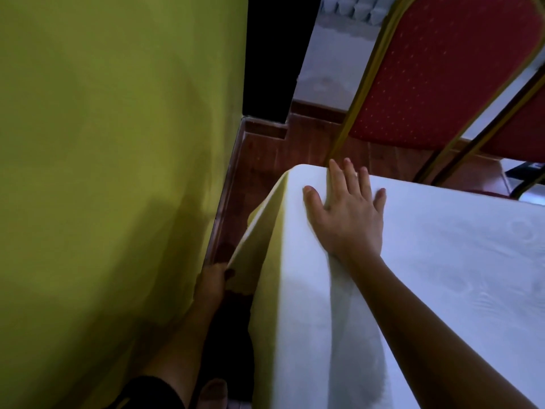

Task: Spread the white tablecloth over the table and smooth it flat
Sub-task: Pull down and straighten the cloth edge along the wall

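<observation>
The white tablecloth (442, 261) covers the table top and hangs down over its left side. My right hand (349, 211) lies flat on the cloth near the table's far left corner, fingers spread. A long fold runs from under that hand toward me along the table's left edge. My left hand (213, 280) is low beside the table, pinching the hanging hem of the cloth and pulling it out from the table's side toward the wall.
A yellow-green wall (112, 172) stands close on the left, leaving a narrow strip of dark wood floor (265, 149). A red padded chair (436, 72) with a gold frame stands just beyond the table's far edge. My foot (212, 392) shows at the bottom.
</observation>
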